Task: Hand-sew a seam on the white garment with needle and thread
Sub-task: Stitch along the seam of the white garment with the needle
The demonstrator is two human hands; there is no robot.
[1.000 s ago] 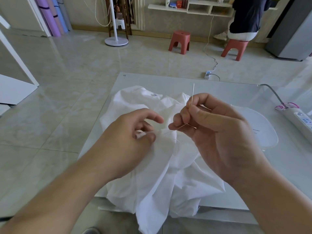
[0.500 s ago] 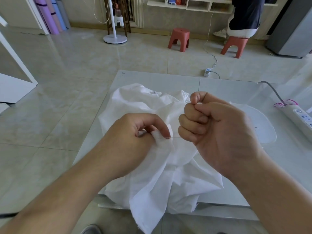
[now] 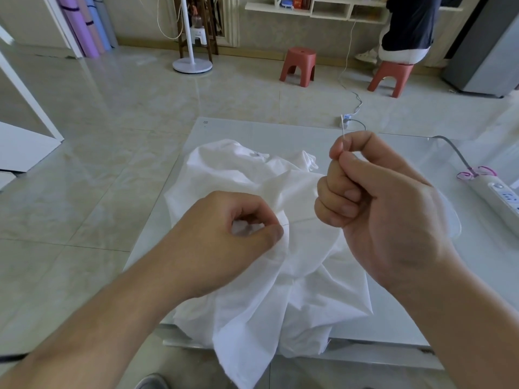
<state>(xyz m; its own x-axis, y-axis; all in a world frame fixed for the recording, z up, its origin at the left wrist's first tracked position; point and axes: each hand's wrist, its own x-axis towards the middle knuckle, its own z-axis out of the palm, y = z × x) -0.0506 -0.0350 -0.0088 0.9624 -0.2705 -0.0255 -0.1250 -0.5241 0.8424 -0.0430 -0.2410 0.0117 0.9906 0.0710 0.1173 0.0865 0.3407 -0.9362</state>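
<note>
A crumpled white garment (image 3: 252,276) is seen heaped on a pale tabletop (image 3: 224,130), one fold spilling over the near edge. A bunch of the fabric is pinched between the curled fingers and thumb of the left hand (image 3: 224,242), which rests on the garment. A needle (image 3: 343,130) is held upright, pinched between thumb and forefinger of the right hand (image 3: 379,209), which is raised above the cloth with its other fingers curled in. A fine thread (image 3: 299,221) is stretched taut from the left fingertips toward the right hand. A white power strip (image 3: 497,197) with a grey cable lies at the tabletop's right edge. Two red stools (image 3: 298,66) stand on the tiled floor beyond, one of them occupied by a seated person (image 3: 407,29).
</note>
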